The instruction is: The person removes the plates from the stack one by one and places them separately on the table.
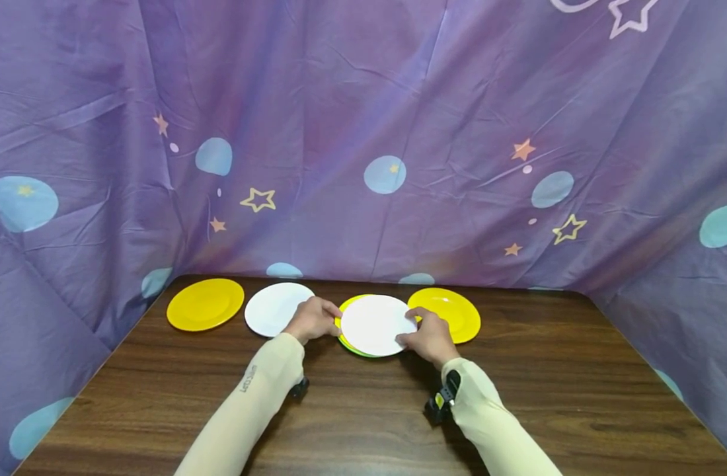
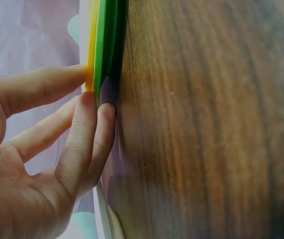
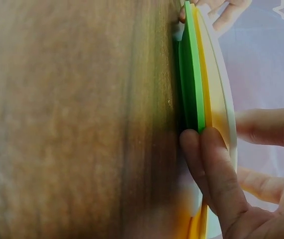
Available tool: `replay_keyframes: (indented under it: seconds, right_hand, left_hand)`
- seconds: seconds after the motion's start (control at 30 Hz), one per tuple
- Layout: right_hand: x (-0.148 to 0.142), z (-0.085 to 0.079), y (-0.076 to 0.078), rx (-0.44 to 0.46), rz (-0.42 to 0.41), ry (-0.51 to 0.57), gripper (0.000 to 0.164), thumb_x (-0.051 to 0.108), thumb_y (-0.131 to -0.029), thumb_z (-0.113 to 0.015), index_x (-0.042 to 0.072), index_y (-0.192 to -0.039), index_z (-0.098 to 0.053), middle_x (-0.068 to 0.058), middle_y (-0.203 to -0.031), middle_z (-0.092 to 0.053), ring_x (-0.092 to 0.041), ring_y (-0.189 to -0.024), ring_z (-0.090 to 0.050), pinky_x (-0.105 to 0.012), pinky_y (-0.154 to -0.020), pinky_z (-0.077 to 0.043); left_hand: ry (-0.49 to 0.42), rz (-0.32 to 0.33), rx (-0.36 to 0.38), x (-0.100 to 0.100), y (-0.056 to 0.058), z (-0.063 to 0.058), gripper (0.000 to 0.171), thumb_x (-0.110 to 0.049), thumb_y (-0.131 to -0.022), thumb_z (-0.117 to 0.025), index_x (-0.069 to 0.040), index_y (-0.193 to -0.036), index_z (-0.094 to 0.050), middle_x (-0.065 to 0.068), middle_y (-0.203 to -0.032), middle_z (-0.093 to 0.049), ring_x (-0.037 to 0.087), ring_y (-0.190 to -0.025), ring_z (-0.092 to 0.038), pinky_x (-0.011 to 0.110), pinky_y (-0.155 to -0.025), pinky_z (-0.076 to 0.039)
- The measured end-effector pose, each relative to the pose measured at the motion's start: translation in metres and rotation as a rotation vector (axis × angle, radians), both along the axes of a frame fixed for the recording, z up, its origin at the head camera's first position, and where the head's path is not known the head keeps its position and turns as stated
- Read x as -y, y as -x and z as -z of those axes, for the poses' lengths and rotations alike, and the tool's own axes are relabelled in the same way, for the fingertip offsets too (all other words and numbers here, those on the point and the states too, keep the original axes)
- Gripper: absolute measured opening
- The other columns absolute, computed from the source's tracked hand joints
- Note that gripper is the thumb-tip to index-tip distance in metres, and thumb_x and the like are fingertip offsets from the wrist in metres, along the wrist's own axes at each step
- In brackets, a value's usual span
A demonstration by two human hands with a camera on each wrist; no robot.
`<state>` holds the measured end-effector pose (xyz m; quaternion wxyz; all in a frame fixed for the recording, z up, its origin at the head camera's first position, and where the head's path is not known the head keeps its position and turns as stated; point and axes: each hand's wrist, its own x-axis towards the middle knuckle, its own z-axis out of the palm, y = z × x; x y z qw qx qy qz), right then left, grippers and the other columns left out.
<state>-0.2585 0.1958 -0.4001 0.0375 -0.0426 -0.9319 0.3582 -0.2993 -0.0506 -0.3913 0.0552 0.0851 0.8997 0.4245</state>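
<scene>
Hands grasp a stack of plates at the tabletop's far middle: the left hand pinches its left rim, the right hand its right rim. A white plate tops yellow and green ones. A loose white plate lies just left, a yellow plate just right.

Plate stack between my hands: white plate on top, yellow under it, green at bottom. Lies flat on wood table, centre of row.

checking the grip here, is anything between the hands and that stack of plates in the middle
Nothing visible. The left hand and right hand already hold the stack of plates at opposite edges, fingertips against the rims. The white plate and yellow plate lie just beside.
</scene>
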Motion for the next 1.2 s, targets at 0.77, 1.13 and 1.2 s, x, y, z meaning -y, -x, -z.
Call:
replay_keyframes:
  seconds: [0.77,1.13,1.2]
  right_hand:
    - [-0.004,-0.003,-0.001,-0.021,0.022,0.209,0.058,-0.004,-0.065,-0.08,-0.003,-0.121,-0.065,-0.011,-0.071,-0.063,-0.011,-0.048,-0.062,-0.026,-0.05,-0.056]
    - [-0.015,-0.005,-0.002,0.018,0.035,0.334,0.056,-0.011,-0.071,-0.073,-0.005,-0.126,-0.063,-0.01,-0.08,-0.052,-0.015,-0.057,-0.059,-0.029,-0.056,-0.059]
    - [-0.018,-0.005,-0.001,0.021,0.03,0.363,0.056,-0.013,-0.072,-0.071,-0.005,-0.127,-0.063,-0.011,-0.083,-0.05,-0.016,-0.059,-0.059,-0.029,-0.057,-0.059]
  left_hand:
    - [0.005,0.008,0.04,-0.002,-0.001,0.002,0.03,0.0,-0.072,-0.079,-0.005,-0.102,-0.08,0.01,-0.104,-0.078,0.014,-0.09,-0.067,0.022,-0.073,-0.051]
    - [0.019,0.011,0.045,-0.002,0.0,0.001,0.029,-0.001,-0.073,-0.08,-0.005,-0.101,-0.079,0.01,-0.104,-0.078,0.015,-0.091,-0.067,0.024,-0.077,-0.053]
    - [0.015,0.01,0.044,-0.002,0.0,0.001,0.029,-0.001,-0.073,-0.08,-0.005,-0.101,-0.079,0.01,-0.105,-0.078,0.015,-0.091,-0.067,0.024,-0.077,-0.053]
